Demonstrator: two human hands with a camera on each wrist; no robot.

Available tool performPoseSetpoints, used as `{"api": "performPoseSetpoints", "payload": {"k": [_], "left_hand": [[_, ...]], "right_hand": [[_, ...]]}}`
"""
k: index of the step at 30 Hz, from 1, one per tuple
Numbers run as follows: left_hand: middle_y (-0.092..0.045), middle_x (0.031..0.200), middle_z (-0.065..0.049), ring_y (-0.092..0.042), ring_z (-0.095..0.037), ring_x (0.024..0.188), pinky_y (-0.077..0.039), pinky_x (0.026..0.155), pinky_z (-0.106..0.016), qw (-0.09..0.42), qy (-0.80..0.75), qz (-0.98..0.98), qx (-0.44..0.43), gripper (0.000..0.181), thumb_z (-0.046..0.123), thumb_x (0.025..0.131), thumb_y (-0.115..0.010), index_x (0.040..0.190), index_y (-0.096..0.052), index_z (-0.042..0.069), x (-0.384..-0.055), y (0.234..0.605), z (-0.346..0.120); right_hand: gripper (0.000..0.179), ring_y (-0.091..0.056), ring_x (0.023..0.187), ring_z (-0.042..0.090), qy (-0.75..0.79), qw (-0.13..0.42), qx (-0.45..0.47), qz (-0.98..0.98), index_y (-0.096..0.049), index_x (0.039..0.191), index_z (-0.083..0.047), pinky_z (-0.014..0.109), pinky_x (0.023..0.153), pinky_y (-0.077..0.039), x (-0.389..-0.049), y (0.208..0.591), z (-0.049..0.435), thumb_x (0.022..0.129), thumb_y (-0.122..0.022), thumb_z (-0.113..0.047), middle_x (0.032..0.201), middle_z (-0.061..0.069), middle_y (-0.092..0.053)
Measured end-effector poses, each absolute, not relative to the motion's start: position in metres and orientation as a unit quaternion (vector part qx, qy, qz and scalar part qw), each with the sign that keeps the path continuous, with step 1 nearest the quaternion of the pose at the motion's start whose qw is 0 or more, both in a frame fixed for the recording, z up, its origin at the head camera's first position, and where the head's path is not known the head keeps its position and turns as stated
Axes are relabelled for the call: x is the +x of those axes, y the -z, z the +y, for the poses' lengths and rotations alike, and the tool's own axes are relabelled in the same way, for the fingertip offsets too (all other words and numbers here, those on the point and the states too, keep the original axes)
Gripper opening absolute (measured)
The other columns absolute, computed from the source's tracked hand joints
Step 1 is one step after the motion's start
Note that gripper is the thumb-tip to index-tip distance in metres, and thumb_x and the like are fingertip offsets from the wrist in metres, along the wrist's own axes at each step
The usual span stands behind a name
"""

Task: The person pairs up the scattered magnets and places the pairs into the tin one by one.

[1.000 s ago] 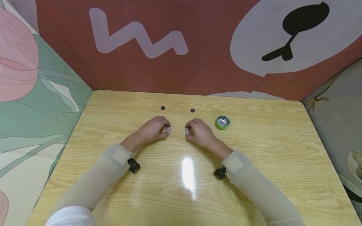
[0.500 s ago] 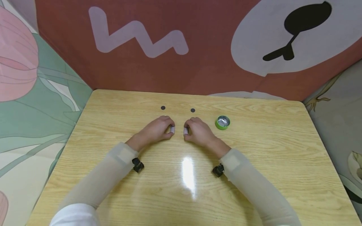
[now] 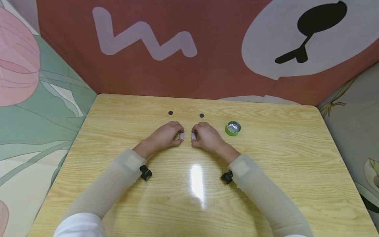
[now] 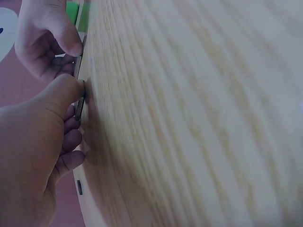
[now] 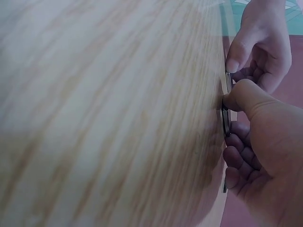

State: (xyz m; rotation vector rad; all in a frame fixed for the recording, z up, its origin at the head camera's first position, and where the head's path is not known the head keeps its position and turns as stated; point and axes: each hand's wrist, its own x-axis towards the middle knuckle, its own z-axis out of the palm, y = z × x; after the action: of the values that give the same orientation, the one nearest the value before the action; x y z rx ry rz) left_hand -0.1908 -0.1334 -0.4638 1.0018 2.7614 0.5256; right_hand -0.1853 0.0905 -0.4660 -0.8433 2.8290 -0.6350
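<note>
In the head view my left hand (image 3: 164,135) pinches a small, flat, pale rectangular piece (image 3: 181,135) by its two ends, between thumb and fingers. Facing it, my right hand (image 3: 209,137) holds a similar pale piece (image 3: 193,136) the same way. A narrow gap separates the two pieces there. From the left wrist, the left piece (image 4: 79,108) appears as a thin dark-edged strip standing at the tabletop, fingers curled behind it. The right wrist view shows the right piece (image 5: 226,123) edge-on, under the thumb. What the pieces are cannot be told.
Two small dark discs (image 3: 170,113) (image 3: 202,115) lie on the wooden table (image 3: 183,210) beyond the hands. A shallow round green tin (image 3: 233,133) with a silvery inside stands right of the right hand. A painted wall (image 3: 207,75) rises behind the table.
Both hands have moved toward each other, the left one going right and the right one slightly left, so the gap between their pieces has narrowed. The discs and tin stay put.
</note>
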Motion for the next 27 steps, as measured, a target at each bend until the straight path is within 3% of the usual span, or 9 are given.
{"api": "performPoseSetpoints", "payload": {"k": [20, 27], "left_hand": [[-0.066, 0.112, -0.008, -0.059, -0.022, 0.105, -0.051, 0.094, -0.035, 0.076, -0.145, 0.920, 0.356, 0.033, 0.025, 0.093, -0.074, 0.116, -0.067, 0.003, -0.194, 0.465, -0.120], [-0.066, 0.110, -0.009, -0.060, -0.024, 0.105, -0.051, 0.093, -0.035, 0.068, -0.139, 0.916, 0.371, 0.032, 0.024, 0.090, -0.076, 0.111, -0.067, 0.002, -0.195, 0.464, -0.111]], "right_hand": [[0.037, -0.058, 0.094, 0.023, 0.203, 0.055, -0.292, 0.933, -0.069, 0.110, 0.000, 0.035, 0.085, -0.052, -0.187, 0.468, 0.085, 0.080, -0.079, -0.021, 0.098, 0.008, -0.065], [0.032, -0.054, 0.087, 0.023, 0.185, 0.050, -0.301, 0.934, -0.068, 0.104, -0.001, 0.034, 0.078, -0.049, -0.188, 0.466, 0.079, 0.079, -0.079, -0.018, 0.091, 0.005, -0.061]]}}
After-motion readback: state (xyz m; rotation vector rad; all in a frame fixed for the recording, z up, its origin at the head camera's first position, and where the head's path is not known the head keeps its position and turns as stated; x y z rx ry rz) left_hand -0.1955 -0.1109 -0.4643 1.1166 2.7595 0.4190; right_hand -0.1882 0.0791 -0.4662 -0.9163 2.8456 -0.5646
